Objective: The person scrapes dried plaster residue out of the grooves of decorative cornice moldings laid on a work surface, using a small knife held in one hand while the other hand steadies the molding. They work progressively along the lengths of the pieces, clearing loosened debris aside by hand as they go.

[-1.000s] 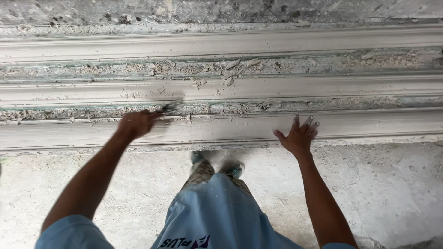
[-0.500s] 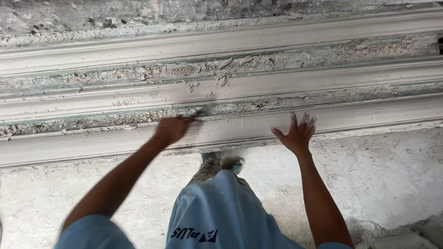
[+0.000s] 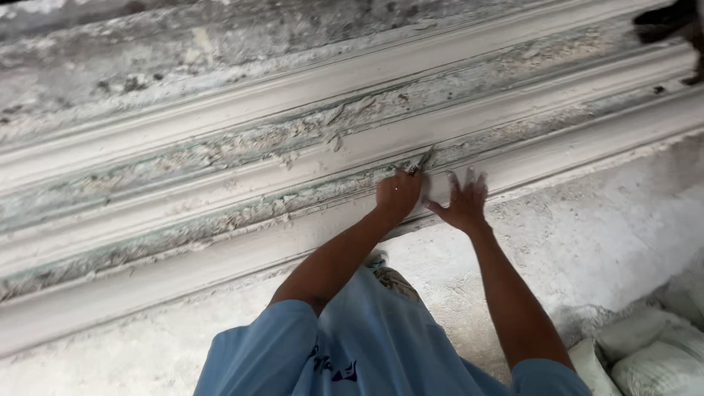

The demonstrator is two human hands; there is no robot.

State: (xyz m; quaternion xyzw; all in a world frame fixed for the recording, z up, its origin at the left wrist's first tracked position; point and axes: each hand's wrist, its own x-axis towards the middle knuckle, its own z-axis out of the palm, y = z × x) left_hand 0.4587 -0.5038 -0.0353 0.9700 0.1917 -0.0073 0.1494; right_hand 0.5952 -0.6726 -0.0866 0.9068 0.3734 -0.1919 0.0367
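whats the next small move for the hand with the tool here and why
Probably draw the left hand and its small tool a little further right along the groove of the plaster moulding. The tool tip sits in that rough, crumbly channel, which runs on rightward, and the right hand lies spread flat on the smooth lower band right beside it.

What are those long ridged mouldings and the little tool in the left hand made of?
The mouldings look like cast plaster or cement: matt off-white, with rough, crumbly grey residue in the grooves. The small tool in the left hand seems a thin metal blade, dark and narrow, though too blurred to be sure.
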